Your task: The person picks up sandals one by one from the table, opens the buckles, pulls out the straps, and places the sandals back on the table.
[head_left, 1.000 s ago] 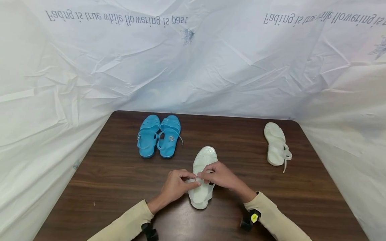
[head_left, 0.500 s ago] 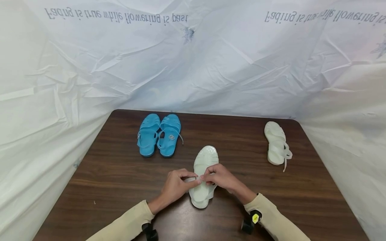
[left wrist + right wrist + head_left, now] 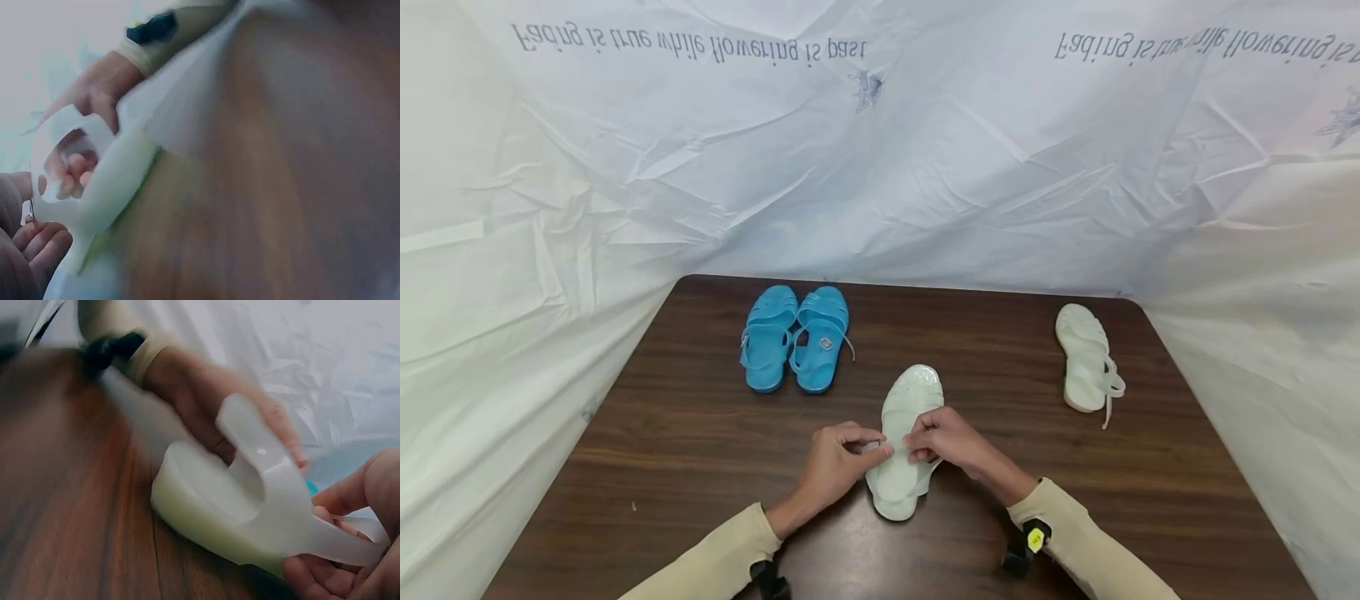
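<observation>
White, wrinkly sheet hangs on the left, the far side and the right. Its upside-down words say "Fading is true while flowering is past"; the right copy is cut off. The table is dark brown with wood lines. On its far left sit two blue rubbery sandals, side by side; the right one has a small pale mark, too tiny to read. Next, the left hand pinches the small buckle of a smooth, shiny white sandal, near the middle, toe pointing far. The right hand pinches its bendy strap. At far right lies another white sandal, strap end loose.
</observation>
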Demonstrator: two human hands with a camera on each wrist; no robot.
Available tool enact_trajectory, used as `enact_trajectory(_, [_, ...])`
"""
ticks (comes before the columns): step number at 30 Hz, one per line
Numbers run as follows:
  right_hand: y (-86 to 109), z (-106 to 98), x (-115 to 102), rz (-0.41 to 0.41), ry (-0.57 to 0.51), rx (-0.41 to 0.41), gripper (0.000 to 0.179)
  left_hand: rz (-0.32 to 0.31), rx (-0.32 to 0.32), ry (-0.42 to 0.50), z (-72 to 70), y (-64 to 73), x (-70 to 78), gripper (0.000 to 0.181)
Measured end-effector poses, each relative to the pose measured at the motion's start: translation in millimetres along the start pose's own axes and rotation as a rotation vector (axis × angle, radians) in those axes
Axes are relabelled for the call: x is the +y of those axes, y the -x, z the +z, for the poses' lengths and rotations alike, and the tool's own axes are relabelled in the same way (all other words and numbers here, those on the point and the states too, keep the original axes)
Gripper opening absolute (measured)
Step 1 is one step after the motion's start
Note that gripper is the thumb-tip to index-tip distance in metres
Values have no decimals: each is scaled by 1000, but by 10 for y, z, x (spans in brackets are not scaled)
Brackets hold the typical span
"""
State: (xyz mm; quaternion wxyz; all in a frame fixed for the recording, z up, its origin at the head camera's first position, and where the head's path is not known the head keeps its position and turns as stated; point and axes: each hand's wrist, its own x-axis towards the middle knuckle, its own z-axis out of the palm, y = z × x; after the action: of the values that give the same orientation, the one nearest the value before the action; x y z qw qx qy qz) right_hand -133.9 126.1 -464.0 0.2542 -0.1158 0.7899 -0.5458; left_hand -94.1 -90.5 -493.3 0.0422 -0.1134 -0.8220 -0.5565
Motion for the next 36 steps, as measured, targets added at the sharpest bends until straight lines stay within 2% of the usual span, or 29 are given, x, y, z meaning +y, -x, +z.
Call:
enact_trajectory(5, [51,-47,1,-31,71,21,22,-8,-15,-5,-19,-21,21,13])
enact_trajectory(14, [111,-140,48,4,-115,14,25,-39,-14,43,-13,2,12,14])
enact_trajectory(20, [134,-200,90,20,-168,11,25,-46,-21,81,-12,20,-3,18])
enact_trajectory(25, [205,-290,109,34,-200,114,22,-68,-30,103,-18,31,-18,22])
enact_trajectory(28, [243,-338,89,3,-179,149,24,-85,-31,110,-30,30,-24,22])
enact_trajectory(32, [255,-346,19,-73,-88,126,29,-89,-62,93,-48,14,-14,26])
enact_trajectory(36, [215,-292,-75,-131,-9,137,32,-104,-103,118,-73,10,-17,32])
